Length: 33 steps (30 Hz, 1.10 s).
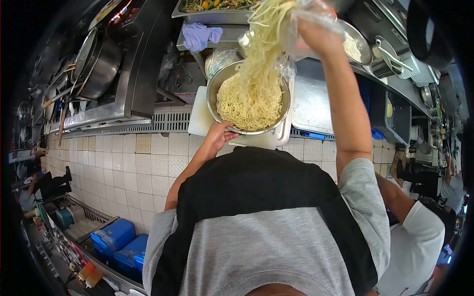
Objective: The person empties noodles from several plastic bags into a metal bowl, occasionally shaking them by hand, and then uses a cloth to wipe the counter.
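Observation:
A round metal bowl (pixel 213 102) full of yellow noodles (pixel 247 101) stands over a white board (pixel 199 116). My left hand (pixel 218 134) grips the bowl's near left rim, thumb on top and fingers beneath. Above the bowl's far right side, my right hand (pixel 316 30) is raised, inside or behind a clear plastic bag and partly blurred. A long bundle of pale noodles (pixel 266 39) hangs from the right hand down into the bowl, touching the noodles there.
Beyond the bowl are a food tray (pixel 212 18) and a purple cloth (pixel 200 37). A pot (pixel 101 64) sits on the stove at left. Blue bins (pixel 118 234) stand at lower left. A co-worker (pixel 419 232) is close at my right.

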Motion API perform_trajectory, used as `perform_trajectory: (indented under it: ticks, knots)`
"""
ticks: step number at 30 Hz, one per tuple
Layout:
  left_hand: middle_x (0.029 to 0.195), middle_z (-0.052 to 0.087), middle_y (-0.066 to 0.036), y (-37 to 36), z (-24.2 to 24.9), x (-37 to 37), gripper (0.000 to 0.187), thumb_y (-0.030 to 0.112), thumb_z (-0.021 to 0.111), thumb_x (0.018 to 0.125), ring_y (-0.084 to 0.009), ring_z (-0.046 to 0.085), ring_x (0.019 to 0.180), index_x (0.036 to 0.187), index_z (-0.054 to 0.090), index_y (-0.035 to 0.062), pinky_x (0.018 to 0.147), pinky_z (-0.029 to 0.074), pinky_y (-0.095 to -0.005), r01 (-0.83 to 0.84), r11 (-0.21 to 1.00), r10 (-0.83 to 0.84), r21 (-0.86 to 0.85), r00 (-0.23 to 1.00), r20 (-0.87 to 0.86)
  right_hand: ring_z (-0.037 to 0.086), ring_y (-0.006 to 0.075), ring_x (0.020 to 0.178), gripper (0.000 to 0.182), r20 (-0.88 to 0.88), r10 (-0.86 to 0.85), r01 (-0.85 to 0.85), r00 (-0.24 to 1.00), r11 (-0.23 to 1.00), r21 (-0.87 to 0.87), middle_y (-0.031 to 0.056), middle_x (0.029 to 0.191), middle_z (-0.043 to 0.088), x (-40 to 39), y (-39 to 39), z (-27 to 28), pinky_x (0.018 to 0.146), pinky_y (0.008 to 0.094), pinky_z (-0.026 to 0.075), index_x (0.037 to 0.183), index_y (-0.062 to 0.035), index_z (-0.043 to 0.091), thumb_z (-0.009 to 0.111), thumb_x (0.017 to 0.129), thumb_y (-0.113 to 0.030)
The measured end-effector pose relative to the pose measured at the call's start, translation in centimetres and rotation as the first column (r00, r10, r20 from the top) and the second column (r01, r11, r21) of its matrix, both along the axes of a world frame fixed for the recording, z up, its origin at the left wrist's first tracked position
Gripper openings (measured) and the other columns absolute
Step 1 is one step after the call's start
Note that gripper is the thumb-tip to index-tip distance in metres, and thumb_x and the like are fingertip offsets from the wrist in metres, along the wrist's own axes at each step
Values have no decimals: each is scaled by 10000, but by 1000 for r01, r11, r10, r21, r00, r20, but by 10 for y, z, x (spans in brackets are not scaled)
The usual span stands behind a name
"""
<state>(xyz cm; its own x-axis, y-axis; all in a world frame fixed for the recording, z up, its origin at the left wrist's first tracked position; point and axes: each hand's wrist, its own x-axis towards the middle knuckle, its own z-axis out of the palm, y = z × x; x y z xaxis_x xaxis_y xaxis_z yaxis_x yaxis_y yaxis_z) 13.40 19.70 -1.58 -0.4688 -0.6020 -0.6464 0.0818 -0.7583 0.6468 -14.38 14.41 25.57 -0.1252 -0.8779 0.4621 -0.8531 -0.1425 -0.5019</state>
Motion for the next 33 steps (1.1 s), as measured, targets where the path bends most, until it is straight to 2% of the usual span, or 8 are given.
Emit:
perform_trajectory:
  ticks: [4, 9, 12, 15, 16, 20, 31, 33]
  knots:
    - [1059, 551, -136, -1, -4, 0, 461, 66, 521, 814, -233, 616, 788, 1244, 358, 36, 659, 558, -323, 4, 1000, -4, 9, 1000, -2, 616, 297, 909, 275, -182, 55, 49, 982, 854, 517, 146, 1001, 633, 35, 3, -54, 795, 380, 486, 996, -103, 629, 577, 752, -220]
    - [1095, 542, -124, 1, 3, -2, 559, 40, 527, 802, -233, 622, 779, 1308, 298, 100, 662, 561, -314, -27, 1000, 27, -3, 1000, -11, 578, 319, 946, 601, -91, 518, -426, 850, 780, 458, 206, 1058, 580, 13, 10, -186, 835, 378, 459, 1288, -37, 440, 542, 727, -226]
    - [1070, 554, -124, 3, 4, -1, 486, 66, 530, 804, -232, 621, 788, 1255, 352, 45, 655, 560, -318, -23, 999, 23, -36, 1000, -1, 556, 357, 998, 767, -377, 585, -87, 718, 614, 785, 263, 1117, 547, 8, 24, -187, 883, 357, 437, 1381, 3, 272, 542, 713, -258]
    - [1068, 553, -131, 2, 2, -1, 491, 51, 529, 790, -231, 620, 786, 1249, 354, 41, 654, 564, -322, -2, 1000, 3, -22, 1000, 7, 547, 363, 1023, 804, -361, 484, -52, 797, 651, 757, 279, 1100, 546, 8, 28, -213, 911, 338, 418, 1386, 10, 252, 555, 704, -290]
    - [1068, 553, -131, 3, 1, -1, 491, 51, 529, 790, -231, 620, 786, 1249, 354, 41, 654, 564, -322, -8, 1000, 9, -23, 1000, 10, 543, 339, 1047, 802, -346, 303, -193, 888, 929, 317, 257, 1103, 555, 6, 30, -266, 933, 334, 404, 1377, -11, 284, 566, 691, -314]
    - [1066, 549, -140, 1, -1, -2, 485, 51, 522, 789, -234, 619, 786, 1243, 354, 40, 652, 565, -325, -12, 1000, 12, 5, 1000, 6, 561, 309, 1045, 639, -70, 133, -49, 989, 725, 687, 221, 1191, 523, 56, 25, -230, 940, 346, 424, 1315, -84, 411, 573, 734, -293]
    - [1080, 518, -137, 3, 2, -1, 489, 64, 519, 820, -233, 600, 813, 1262, 312, 41, 670, 557, -325, -21, 1000, 21, 0, 999, -31, 626, 223, 780, 303, -297, 445, -159, 845, 739, 655, 102, 881, 663, 13, 6, -47, 735, 350, 490, 844, -89, 660, 475, 835, -329]
    - [1084, 515, -138, 3, 2, -1, 501, 65, 518, 820, -234, 602, 808, 1271, 300, 43, 668, 557, -325, -7, 999, 6, -43, 1000, -10, 628, 218, 769, 265, -48, 173, -109, 984, 788, 606, 88, 841, 666, 18, 15, -22, 710, 342, 490, 850, -72, 661, 523, 820, -296]
